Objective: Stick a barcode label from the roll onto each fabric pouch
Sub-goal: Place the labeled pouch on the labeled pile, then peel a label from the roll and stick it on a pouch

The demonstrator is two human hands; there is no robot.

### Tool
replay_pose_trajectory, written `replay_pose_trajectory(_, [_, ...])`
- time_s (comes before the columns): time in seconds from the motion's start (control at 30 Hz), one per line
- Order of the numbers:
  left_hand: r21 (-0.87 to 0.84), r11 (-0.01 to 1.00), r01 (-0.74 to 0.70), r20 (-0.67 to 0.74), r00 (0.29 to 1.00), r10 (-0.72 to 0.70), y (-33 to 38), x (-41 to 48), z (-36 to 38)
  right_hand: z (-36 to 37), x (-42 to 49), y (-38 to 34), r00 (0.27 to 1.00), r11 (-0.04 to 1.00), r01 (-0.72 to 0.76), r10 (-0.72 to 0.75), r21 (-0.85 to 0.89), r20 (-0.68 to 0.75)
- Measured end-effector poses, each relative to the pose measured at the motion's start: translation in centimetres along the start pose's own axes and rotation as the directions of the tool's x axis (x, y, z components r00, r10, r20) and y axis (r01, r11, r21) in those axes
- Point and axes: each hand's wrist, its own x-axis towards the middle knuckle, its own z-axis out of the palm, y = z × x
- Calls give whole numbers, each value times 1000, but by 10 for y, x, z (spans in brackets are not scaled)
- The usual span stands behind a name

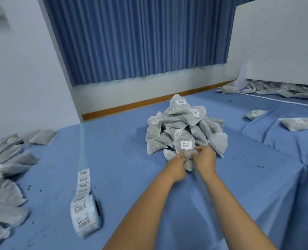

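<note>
On the blue surface (221,204) the labelled pile (178,121) sits toward the far edge, the label roll (85,213) near the left edge. My left hand (177,166) and right hand (206,158) both grip a pouch (178,141) at the pile's foot, barcode label (186,144) on. Next, I judge: let go, peel another.

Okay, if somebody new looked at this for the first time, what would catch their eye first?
Probably the heap of grey pouches in the middle of the blue cloth, with the left hand and right hand gripping a labelled pouch at its near edge. Next comes the roll of barcode labels lying lower left, its strip trailing off up the cloth.
</note>
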Motion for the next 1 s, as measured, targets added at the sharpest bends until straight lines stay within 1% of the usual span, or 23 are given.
replay_pose_trajectory(0.03, [-13,1000,-15,11,1000,15,-2,1,2,2,0,3,1000,999,-2,1,-52,-10])
replay_pose_trajectory(0.13, [-15,1000,-11,-51,999,10,-7,-2,-2,9,-6,3,996,977,-5,-13,-212,-85])
replay_pose_trajectory(0.17, [-11,1000,-9,-97,995,8,-8,-4,-5,10,-8,-1,990,972,19,-50,-235,-129])
replay_pose_trajectory(0.23, [-40,999,-13,-228,974,4,-8,-11,-15,17,-18,-13,966,964,112,-163,-242,-202])
replay_pose_trajectory(0.27, [-78,997,-23,-288,957,-1,-9,-16,-21,21,-24,-21,958,962,158,-204,-224,-204])
replay_pose_trajectory(0.3, [-129,991,-40,-341,940,-7,-10,-22,-28,27,-32,-29,957,963,202,-232,-177,-173])
replay_pose_trajectory(0.37, [-224,972,-75,-425,905,-28,-15,-39,-42,44,-49,-49,961,963,267,-268,-25,-62])
replay_pose_trajectory(0.4, [-245,966,-82,-462,886,-43,-20,-49,-50,54,-58,-61,952,951,307,-306,36,-17])
replay_pose_trajectory(0.47, [-239,969,-69,-535,842,-72,-36,-73,-65,75,-78,-86,923,917,380,-385,124,23])
replay_pose_trajectory(0.53, [-230,972,-42,-603,790,-108,-59,-99,-80,98,-99,-110,903,883,400,-426,247,59])
replay_pose_trajectory(0.6, [-246,969,-29,-642,754,-140,-84,-128,-95,122,-119,-131,885,836,371,-450,405,120])
replay_pose_trajectory(0.63, [-263,964,-24,-646,746,-158,-96,-143,-101,133,-126,-139,866,815,361,-473,453,161])
replay_pose_trajectory(0.67, [-294,956,-20,-650,737,-184,-109,-158,-106,144,-133,-146,836,801,371,-508,471,206])
replay_pose_trajectory(0.7, [-340,940,-16,-664,713,-227,-124,-172,-111,156,-138,-151,799,795,390,-543,465,258])
replay_pose_trajectory(0.73, [-398,918,-7,-690,662,-294,-138,-185,-114,167,-142,-154,763,797,391,-561,460,323])
replay_pose_trajectory(0.77, [-456,890,14,-720,581,-379,-153,-199,-117,178,-145,-156,730,810,368,-555,456,399])
replay_pose_trajectory(0.8, [-491,869,66,-752,471,-461,-169,-211,-118,189,-147,-157,701,831,331,-534,447,473])
replay_pose_trajectory(0.83, [-484,856,182,-783,345,-517,-187,-222,-117,199,-150,-156,675,854,286,-501,434,541])
replay_pose_trajectory(0.87, [-439,818,373,-810,229,-539,-202,-232,-116,208,-153,-154,652,874,223,-463,432,601])
replay_pose_trajectory(0.9, [-366,723,586,-832,142,-536,-215,-242,-114,216,-156,-152,629,886,137,-423,442,652])
replay_pose_trajectory(0.93, [-297,588,753,-836,93,-541,-225,-251,-112,222,-158,-150,607,889,40,-384,456,695])
replay_pose_trajectory(0.97, [-244,469,849,-814,84,-575,-231,-257,-110,227,-158,-147,589,888,-39,-350,459,729])
replay_pose_trajectory(1.0, [-192,399,897,-775,111,-622,-236,-261,-108,229,-156,-144,572,888,-92,-323,451,754])
